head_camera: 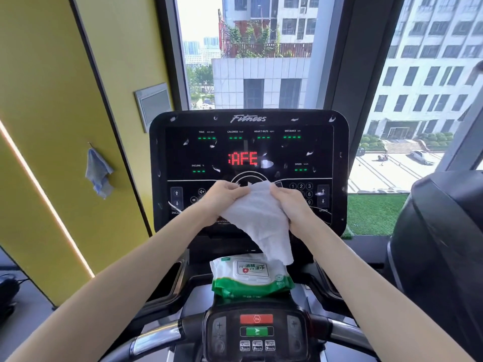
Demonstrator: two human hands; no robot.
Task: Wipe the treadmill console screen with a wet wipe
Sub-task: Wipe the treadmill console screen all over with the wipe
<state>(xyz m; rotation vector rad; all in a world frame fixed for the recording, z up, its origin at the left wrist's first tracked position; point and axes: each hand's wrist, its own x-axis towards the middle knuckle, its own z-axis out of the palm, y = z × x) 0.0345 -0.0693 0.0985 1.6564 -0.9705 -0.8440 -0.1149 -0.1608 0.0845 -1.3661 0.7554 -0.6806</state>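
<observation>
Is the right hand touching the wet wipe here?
Touching. The head view shows the right hand gripping the wet wipe along its right edge.

Both bare forearms extend from the lower corners and converge at frame centre. Left hand (218, 198) and right hand (291, 206) sit close together, fingers curled, each pinching an edge of the wet wipe (257, 220).

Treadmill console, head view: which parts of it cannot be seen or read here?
Head view:
Middle buttons of the console: hidden behind the left hand, the right hand and the wet wipe.
Small print at its bottom edge: too small, partly covered.
Label on the wipe pack: small text unreadable.
Lower speed keys: blurred.
</observation>
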